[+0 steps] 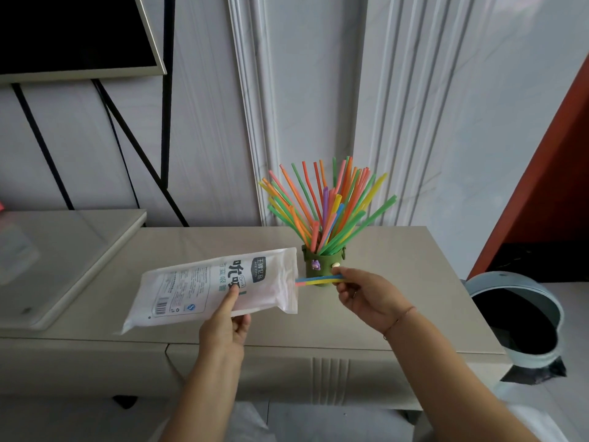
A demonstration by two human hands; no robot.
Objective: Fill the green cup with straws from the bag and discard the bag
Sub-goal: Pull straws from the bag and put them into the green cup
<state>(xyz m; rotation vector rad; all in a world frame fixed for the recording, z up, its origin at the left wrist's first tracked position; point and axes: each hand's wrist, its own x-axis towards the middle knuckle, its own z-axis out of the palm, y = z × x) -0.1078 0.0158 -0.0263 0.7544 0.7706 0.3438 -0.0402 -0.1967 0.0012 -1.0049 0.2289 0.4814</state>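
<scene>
The green cup (322, 269) stands on the beige counter (414, 282), toward its back edge, and it is crowded with coloured straws (322, 205) that fan out from its mouth in every direction: orange, green, yellow, pink, a few blue and purple. A small purple figure decorates the cup's front.

At about 8 o'clock from the cup, the left hand (228, 323) is clamped on the white straw bag (216, 285), thumb pressed on the printed face and fingers curled underneath. The bag is held above the counter, tilted, with its open end pointing toward the cup and nearly touching it.

At 4 o'clock from the cup, the right hand (366, 298) pinches a small bunch of straws (318, 280) between thumb and fingertips. They lie level across the cup's lower front, their free ends just at the bag's mouth; yellow, blue and pink ones show. A thin bracelet circles that wrist.

Off the counter's right end, at 3 o'clock, a round pale-blue bin (497, 282) with a black liner sits on the floor. A dark screen (73, 30) hangs at 10 o'clock.
</scene>
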